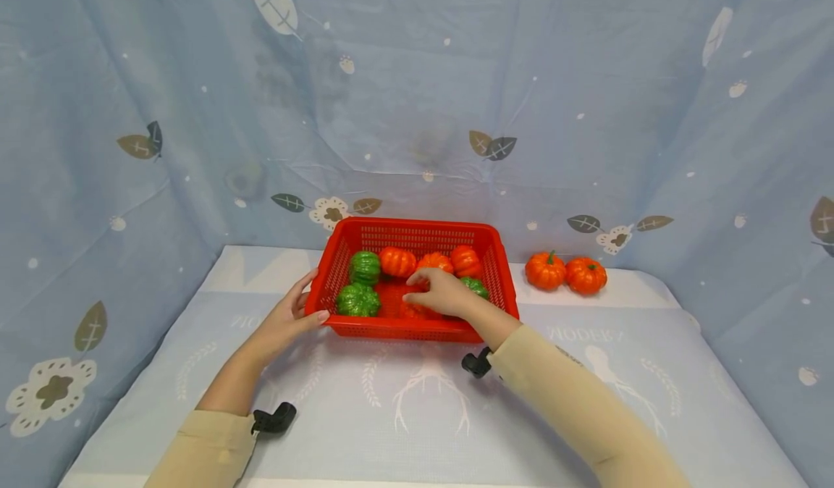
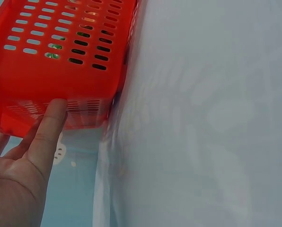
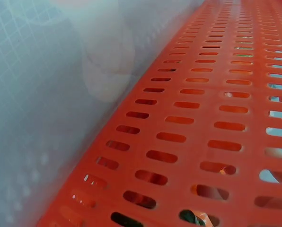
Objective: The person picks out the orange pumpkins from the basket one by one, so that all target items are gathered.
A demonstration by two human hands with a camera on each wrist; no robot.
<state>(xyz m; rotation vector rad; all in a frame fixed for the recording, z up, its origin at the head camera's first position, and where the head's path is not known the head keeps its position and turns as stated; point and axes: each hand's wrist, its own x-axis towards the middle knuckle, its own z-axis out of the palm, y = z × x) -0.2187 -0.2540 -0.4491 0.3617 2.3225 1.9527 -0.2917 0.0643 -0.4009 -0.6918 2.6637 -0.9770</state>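
A red plastic basket with slotted walls stands at the back of the table. My left hand is at its left front corner, the thumb touching the wall in the left wrist view. Over the basket's inside reaches my right hand, thumb and forefinger apart, nothing visible between them. Just under it lies an orange pumpkin, partly hidden. Along the back are more orange pumpkins. On the left are a dark green pumpkin and a bright green pumpkin. Another green pumpkin is partly behind my right hand.
Right of the basket, two orange pumpkins, one beside the other, sit on the table. Blue patterned curtain hangs behind and along both sides. Black wrist cameras are on both sleeves.
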